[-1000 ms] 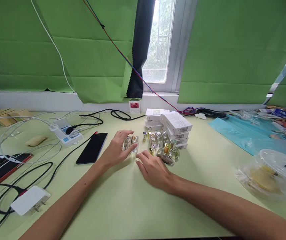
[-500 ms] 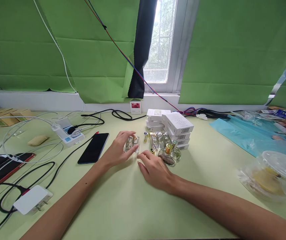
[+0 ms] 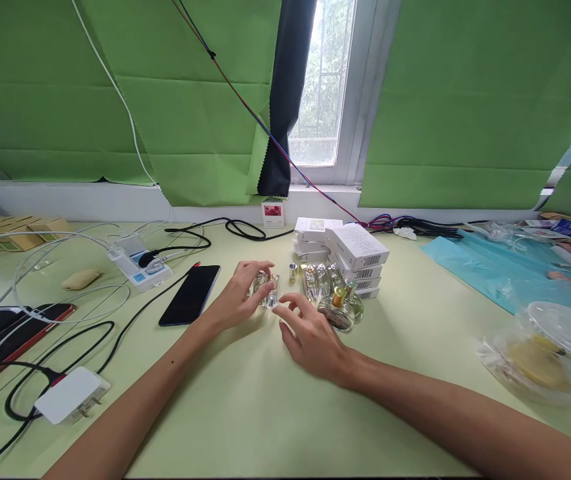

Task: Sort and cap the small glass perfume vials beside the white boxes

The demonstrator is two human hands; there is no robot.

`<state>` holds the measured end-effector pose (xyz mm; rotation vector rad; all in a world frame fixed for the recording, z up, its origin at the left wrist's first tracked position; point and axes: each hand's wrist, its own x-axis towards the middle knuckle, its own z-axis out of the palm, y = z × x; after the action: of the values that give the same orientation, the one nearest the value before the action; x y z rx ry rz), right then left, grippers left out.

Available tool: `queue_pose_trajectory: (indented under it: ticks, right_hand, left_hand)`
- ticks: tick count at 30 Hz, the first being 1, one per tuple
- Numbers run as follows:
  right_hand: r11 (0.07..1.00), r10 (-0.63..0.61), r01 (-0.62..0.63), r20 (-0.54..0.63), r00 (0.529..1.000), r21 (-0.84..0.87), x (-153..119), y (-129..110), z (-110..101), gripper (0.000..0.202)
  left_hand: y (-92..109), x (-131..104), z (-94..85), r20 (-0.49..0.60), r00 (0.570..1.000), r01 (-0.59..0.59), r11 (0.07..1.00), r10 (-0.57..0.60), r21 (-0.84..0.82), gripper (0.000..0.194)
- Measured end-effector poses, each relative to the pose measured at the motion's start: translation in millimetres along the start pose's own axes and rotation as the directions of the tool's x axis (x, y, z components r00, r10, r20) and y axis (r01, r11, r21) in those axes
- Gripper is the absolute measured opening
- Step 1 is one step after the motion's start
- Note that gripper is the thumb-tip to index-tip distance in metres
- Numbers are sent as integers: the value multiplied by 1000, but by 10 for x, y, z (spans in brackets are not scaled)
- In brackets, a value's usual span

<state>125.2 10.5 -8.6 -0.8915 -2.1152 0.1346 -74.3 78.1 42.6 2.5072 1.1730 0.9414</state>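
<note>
My left hand [image 3: 242, 293] curls round a pair of clear glass perfume bottles [image 3: 272, 293], fingers behind and thumb in front; the bottles are partly hidden. My right hand [image 3: 310, 333] rests on the table just right of them, fingers bent and apart, holding nothing; its fingertips are close to the bottles, and I cannot tell if they touch. Beyond it is a row of clear perfume bottles [image 3: 321, 281]. Beside its knuckles stand a round bottle with a gold cap [image 3: 336, 313] and another with a greenish cap [image 3: 354, 303]. A small gold-topped vial [image 3: 292, 273] stands between the groups.
White boxes [image 3: 360, 248] are stacked behind the bottles. A black phone [image 3: 189, 296], a power strip [image 3: 140, 263], a white charger [image 3: 71, 395] and loose cables lie to the left. A clear plastic tub [image 3: 550, 353] and blue sheeting [image 3: 475, 267] are at right.
The right hand's fingers have lifted and bent slightly more, and a gold cap beside them is now hidden. My left hand stays round the bottles. The whole view has shifted slightly.
</note>
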Motion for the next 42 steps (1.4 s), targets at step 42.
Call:
queue_pose_trajectory:
  ticks: [42]
  right_hand:
    - [990,-135,132,62,989,52,30,1,-12,21]
  left_hand:
    - [120,-67,57,-201,975,-37,964,93,263,17]
